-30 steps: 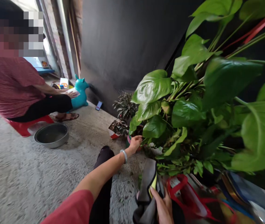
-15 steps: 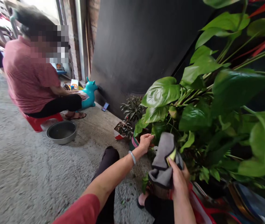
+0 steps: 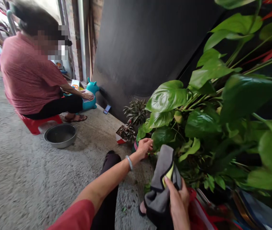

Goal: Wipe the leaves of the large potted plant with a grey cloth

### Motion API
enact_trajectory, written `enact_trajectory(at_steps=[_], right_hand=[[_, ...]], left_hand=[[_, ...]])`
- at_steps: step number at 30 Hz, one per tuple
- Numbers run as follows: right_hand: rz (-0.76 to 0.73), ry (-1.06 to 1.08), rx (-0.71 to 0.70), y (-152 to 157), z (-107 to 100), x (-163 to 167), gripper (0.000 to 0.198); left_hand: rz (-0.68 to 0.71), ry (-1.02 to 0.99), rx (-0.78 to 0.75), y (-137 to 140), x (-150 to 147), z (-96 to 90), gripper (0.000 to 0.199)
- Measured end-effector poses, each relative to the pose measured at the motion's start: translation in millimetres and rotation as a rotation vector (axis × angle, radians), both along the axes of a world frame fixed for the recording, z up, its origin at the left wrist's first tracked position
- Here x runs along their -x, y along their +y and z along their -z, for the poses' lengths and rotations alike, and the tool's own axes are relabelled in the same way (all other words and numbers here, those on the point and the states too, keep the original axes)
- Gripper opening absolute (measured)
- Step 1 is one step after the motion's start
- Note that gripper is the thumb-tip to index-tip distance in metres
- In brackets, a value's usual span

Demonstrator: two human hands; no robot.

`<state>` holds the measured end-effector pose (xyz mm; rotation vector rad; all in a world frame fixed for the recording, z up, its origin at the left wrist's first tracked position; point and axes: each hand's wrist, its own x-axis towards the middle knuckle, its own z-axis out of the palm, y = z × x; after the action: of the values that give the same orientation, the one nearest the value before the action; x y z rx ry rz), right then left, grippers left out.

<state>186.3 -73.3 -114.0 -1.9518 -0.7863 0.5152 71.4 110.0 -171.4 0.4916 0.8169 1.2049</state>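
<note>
My left hand (image 3: 144, 148), with a pale bangle at the wrist, reaches to the low left side of a leafy plant. Its fingers are pinched at the edge of a broad green leaf (image 3: 164, 136); the fingertips are partly hidden. In my right hand (image 3: 177, 195) is a grey cloth (image 3: 162, 172) with dark edging and a yellow-green inner side. The thumb presses on the fold, and the cloth hangs down below the leaves. Above and right of both hands spread more large glossy leaves (image 3: 166, 97).
A small potted plant (image 3: 123, 135) stands beyond my left hand. On the left, a person (image 3: 30, 76) sits on a red stool (image 3: 34, 124), one hand on a turquoise animal toy (image 3: 90, 97). Nearby are a grey basin (image 3: 60, 135) and a phone (image 3: 107, 109). A dark panel (image 3: 150, 48) leans behind.
My left hand has drawn back left and slightly down, and the leaf beside it shows more fully. The cloth and my right hand have shifted left and down. The seated person's hand moved along the toy.
</note>
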Motion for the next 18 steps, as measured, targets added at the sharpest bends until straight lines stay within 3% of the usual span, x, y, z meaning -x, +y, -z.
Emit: enact_trajectory(at_steps=[2, 4, 7, 9, 10, 12, 15, 18], right_hand=[[0.012, -0.043, 0.001, -16.5, -10.7, -10.1, 0.084], [0.055, -0.155, -0.094, -15.0, -43.7, -13.5, 0.086], [0.102, -0.288, -0.351, 28.3, -100.8, -3.5, 0.086], [0.025, -0.325, -0.470, 66.5, -119.0, 10.5, 0.084], [-0.060, -0.343, -0.452, 80.9, -119.3, 17.7, 0.082], [-0.298, -0.382, -0.287, 90.1, -105.8, 27.9, 0.076], [-0.584, -0.399, -0.002, 54.5, -80.7, 22.4, 0.065], [-0.544, -0.363, 0.028, 5.5, -92.3, 1.5, 0.058]], left_hand=[[-0.092, -0.046, 0.023, 21.3, 21.4, -9.2, 0.029], [-0.084, -0.162, 0.027, 45.0, 36.3, -26.4, 0.028], [0.078, -0.287, 0.019, 69.3, 37.4, -53.7, 0.021], [0.117, -0.303, 0.019, 72.5, 28.4, -62.9, 0.018], [0.104, -0.302, 0.019, 70.7, 23.7, -63.6, 0.019], [0.066, -0.297, 0.002, 63.4, 17.3, -58.3, 0.019], [0.035, -0.262, -0.035, 50.9, 18.7, -43.4, 0.021], [0.050, -0.232, -0.043, 40.3, 24.2, -35.4, 0.023]])
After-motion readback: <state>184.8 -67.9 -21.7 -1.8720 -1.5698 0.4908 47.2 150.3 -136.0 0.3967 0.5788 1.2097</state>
